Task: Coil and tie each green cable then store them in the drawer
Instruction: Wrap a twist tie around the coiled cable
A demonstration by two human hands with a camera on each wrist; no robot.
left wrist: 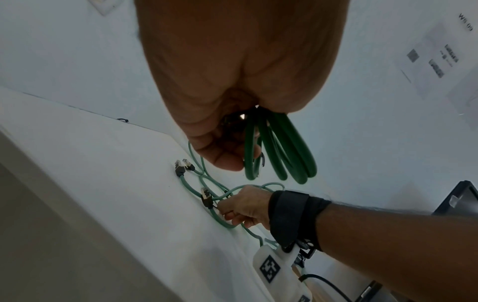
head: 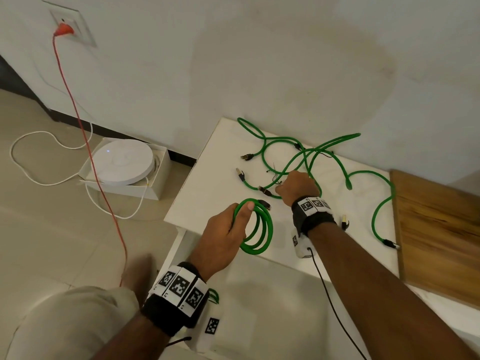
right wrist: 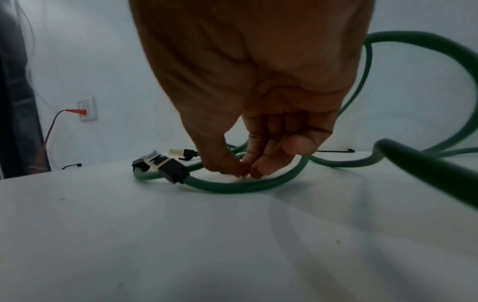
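Note:
My left hand (head: pixel 226 232) grips a coiled green cable (head: pixel 254 249) just above the front of the white table (head: pixel 207 183); in the left wrist view the coil (left wrist: pixel 284 153) hangs from the fist (left wrist: pixel 227 81). Several loose green cables (head: pixel 281 138) with black plugs lie tangled further back. My right hand (head: pixel 298 185) is down among them, thumb and fingertips (right wrist: pixel 261 167) pinched together on the tabletop on what looks like a thin black tie wire. A green cable (right wrist: pixel 232 187) with a black plug (right wrist: pixel 170 169) curves around those fingertips.
A wooden board (head: pixel 436 229) covers the table's right end. A bit of green cable (head: pixel 214 294) shows beside my left wristband, below the table's front edge. On the floor to the left are a round white device in a box (head: pixel 122 162) and a red cord (head: pixel 78 115).

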